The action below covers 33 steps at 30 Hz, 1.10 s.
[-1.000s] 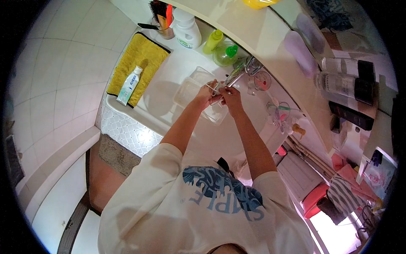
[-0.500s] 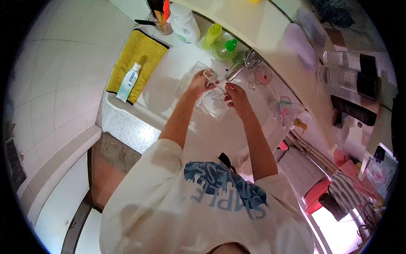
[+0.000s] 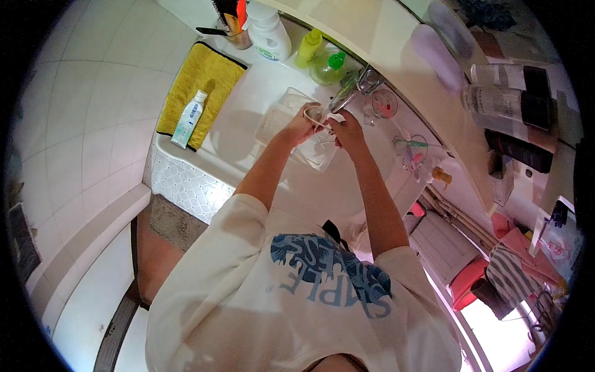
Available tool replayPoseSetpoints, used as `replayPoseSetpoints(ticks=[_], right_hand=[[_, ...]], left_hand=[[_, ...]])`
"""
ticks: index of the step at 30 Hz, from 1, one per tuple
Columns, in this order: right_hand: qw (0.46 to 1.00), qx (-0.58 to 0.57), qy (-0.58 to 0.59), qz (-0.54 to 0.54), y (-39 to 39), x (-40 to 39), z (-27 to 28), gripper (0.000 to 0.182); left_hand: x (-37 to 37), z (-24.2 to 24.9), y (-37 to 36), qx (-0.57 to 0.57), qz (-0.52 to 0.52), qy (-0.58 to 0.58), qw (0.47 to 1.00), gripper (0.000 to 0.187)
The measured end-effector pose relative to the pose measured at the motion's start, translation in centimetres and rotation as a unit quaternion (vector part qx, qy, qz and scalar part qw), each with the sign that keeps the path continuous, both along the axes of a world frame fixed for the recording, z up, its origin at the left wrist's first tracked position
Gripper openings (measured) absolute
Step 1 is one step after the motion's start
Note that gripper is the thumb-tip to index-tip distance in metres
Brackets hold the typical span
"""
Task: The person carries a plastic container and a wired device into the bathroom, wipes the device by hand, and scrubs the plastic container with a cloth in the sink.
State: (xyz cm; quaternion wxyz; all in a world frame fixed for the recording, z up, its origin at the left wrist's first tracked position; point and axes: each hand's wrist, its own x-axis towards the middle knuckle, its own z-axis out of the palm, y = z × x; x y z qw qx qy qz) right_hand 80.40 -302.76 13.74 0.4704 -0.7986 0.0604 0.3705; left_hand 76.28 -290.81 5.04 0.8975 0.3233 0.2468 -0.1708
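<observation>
Together, left hand [image 3: 302, 127] and right hand [image 3: 347, 131] pinch a thin white loop [image 3: 317, 115] above the clear container [image 3: 310, 149]

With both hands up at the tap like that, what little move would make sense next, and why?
Probably lower the thin whitish looped item a little, over the clear plastic container. The left hand and right hand pinch it together just below the chrome tap, above the white basin, so drips would land inside. What the item is stays unclear.
</observation>
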Motion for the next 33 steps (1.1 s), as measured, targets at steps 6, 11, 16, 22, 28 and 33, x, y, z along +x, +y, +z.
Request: replayPoseSetpoints(ticks=[6, 11, 16, 22, 28, 33], right_hand=[[1.0, 0.001, 0.027, 0.001, 0.4, 0.0, -1.1, 0.042], [1.0, -0.004, 0.017, 0.008, 0.5, 0.1, -1.3, 0.04], [1.0, 0.012, -0.016, 0.009, 0.1, 0.0, -2.1, 0.038], [0.999, 0.017, 0.028, 0.017, -0.2, -1.2, 0.8, 0.042], [0.908, -0.235, -0.135, 0.319, -5.7, -3.9, 5.8, 0.028], [0.896, -0.27, -0.192, 0.296, -12.1, -5.7, 9.0, 0.016]], left_hand=[[0.4, 0.2, -0.3, 0.025, -0.069, 0.014, 0.997, 0.024], [0.8, 0.3, -0.3, 0.011, -0.09, -0.008, 0.996, 0.029], [0.4, 2.1, -0.4, -0.122, 0.013, 0.001, 0.992, 0.03], [0.0, 0.7, -0.4, -0.064, 0.028, 0.003, 0.998, 0.026], [0.3, 3.6, 1.9, -0.022, 0.077, 0.107, 0.991, 0.019], [-0.4, 3.6, 4.1, -0.154, 0.18, 0.09, 0.967, 0.025]])
